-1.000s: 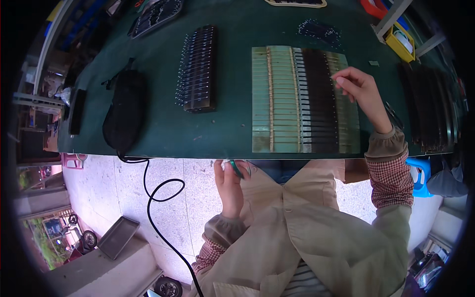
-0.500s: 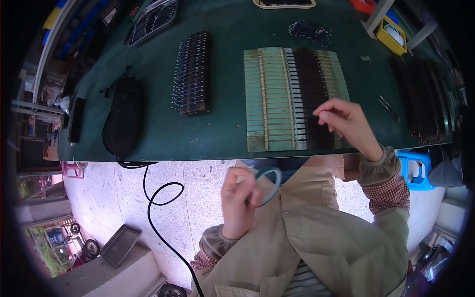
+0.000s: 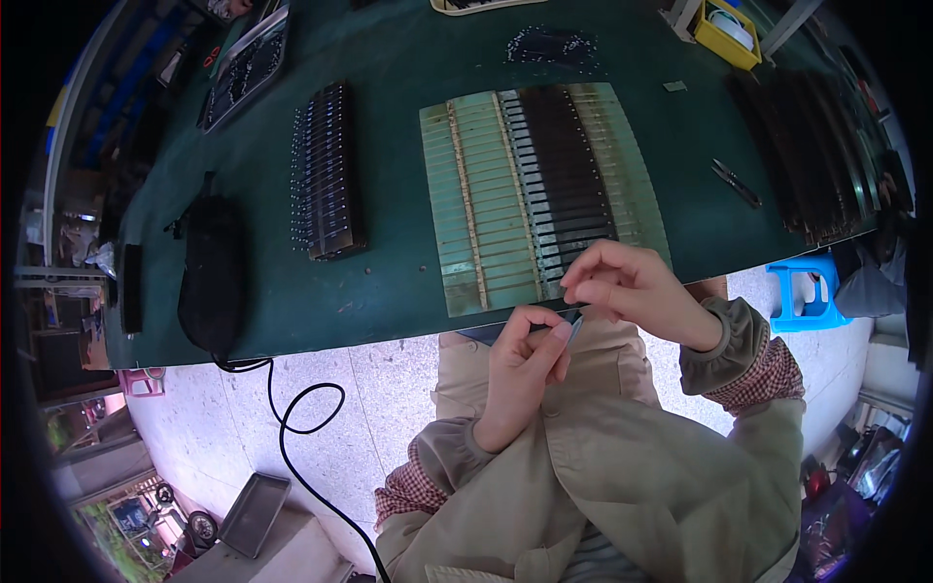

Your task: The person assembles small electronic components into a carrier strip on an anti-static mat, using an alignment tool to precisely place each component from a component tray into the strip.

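Observation:
My left hand [image 3: 528, 371] is closed just off the table's front edge. Its thumb and fingers grip a thin pale ring [image 3: 575, 331], seen nearly edge-on and mostly hidden. Close to its right, my right hand [image 3: 637, 294] hovers over the near edge of a grooved green board, thumb and fingertips drawn together; anything between them is too small to make out. The green board [image 3: 469, 219] lies flat on the table, with tan strips running along it. A row of thin black pieces [image 3: 562, 160] lies side by side across its right half.
Left of the board are a dark block with rows of pins [image 3: 326, 175], a black pouch [image 3: 211, 277] and a metal tray [image 3: 280, 60]. To the right lie thread snips [image 3: 736, 183] and stacked dark strips [image 3: 802, 160]. A blue stool [image 3: 809, 291] stands below.
My left hand has risen toward the table edge with the ring, which has turned edge-on. My right hand has come down off the black pieces toward it. The view has shifted.

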{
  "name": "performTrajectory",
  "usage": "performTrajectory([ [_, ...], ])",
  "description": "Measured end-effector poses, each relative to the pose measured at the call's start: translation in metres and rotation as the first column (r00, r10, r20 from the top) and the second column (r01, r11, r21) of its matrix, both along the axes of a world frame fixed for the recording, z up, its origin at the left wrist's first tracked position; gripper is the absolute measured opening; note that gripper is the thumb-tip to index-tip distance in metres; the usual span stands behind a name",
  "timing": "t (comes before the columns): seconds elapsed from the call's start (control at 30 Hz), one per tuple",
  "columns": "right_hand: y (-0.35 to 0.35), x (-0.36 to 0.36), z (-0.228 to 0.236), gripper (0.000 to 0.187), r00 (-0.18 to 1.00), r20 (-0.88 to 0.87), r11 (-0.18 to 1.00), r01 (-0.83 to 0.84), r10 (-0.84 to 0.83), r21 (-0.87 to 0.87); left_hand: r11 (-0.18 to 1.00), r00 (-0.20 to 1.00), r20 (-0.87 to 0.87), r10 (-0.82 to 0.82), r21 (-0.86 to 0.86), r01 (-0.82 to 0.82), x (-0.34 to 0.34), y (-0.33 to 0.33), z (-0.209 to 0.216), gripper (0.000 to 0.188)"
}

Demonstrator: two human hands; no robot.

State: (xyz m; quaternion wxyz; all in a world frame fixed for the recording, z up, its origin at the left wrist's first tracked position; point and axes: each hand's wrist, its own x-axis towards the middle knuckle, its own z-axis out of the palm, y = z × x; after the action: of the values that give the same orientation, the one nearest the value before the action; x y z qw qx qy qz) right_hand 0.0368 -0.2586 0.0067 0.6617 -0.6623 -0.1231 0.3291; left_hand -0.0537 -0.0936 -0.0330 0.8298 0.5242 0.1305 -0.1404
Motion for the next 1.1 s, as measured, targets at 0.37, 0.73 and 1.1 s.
performTrajectory([
  [0.37, -0.008, 0.18, 0.025, 0.013, 0.469, 0.819, 0.847, 0.531, -0.331, 0.038, 0.851, 0.85, -0.143, -0.507, -0.24, 0.467, -0.02, 0.009, -0.028, 0.024],
  [0.73, 0.034, 0.232, -0.063, 0.006, 0.547, 0.835, 0.924, 0.284, 0.063, -0.256, 0.809, 0.801, 0.137, -0.583, 0.007, 0.587, -0.038, 0.024, -0.046, 0.027],
  [1.1, 0.037, 0.23, -0.067, 0.007, 0.375, 0.918, 0.908, 0.33, 0.124, -0.258, 0.789, 0.768, 0.2, -0.608, 0.04, 0.614, -0.03, 0.022, -0.051, 0.026],
])
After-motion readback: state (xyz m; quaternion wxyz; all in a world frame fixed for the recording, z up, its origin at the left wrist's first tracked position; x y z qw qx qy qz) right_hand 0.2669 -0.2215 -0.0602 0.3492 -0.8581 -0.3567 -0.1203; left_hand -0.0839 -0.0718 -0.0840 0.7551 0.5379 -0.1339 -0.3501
